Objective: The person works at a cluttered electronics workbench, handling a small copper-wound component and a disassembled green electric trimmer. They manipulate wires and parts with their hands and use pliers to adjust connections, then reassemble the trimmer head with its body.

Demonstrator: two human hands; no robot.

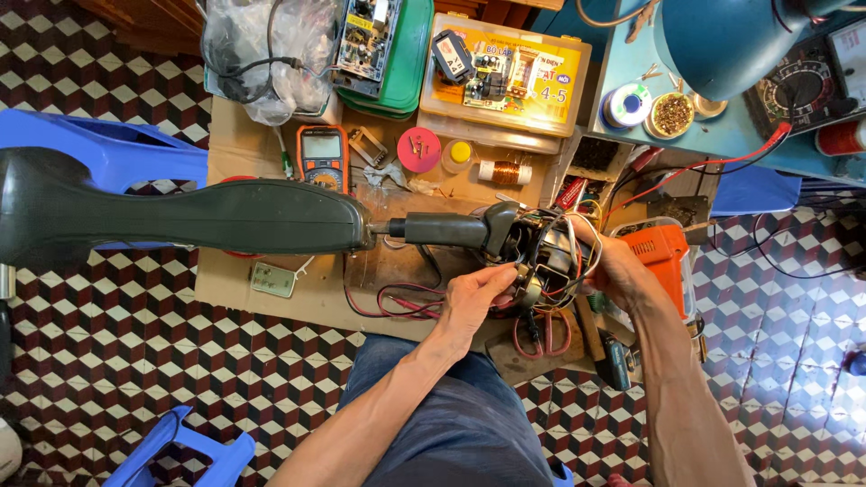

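Observation:
A long dark green device (180,215) with a wide handle end at the left lies across a cardboard-covered work surface (230,289). Its narrow right end is open, with a tangle of coloured wires (555,242) and a small motor part showing. My left hand (469,302) comes up from below and pinches a small part at that open end. My right hand (618,266) grips the wired end from the right side.
A multimeter (323,155), a copper wire coil (505,171), a solder spool (627,105), an orange tool (666,257), red-handled scissors (541,334), boxes with circuit boards (505,77) and a blue lamp (731,41) surround the work. Blue plastic stools (108,149) stand on the patterned tile floor.

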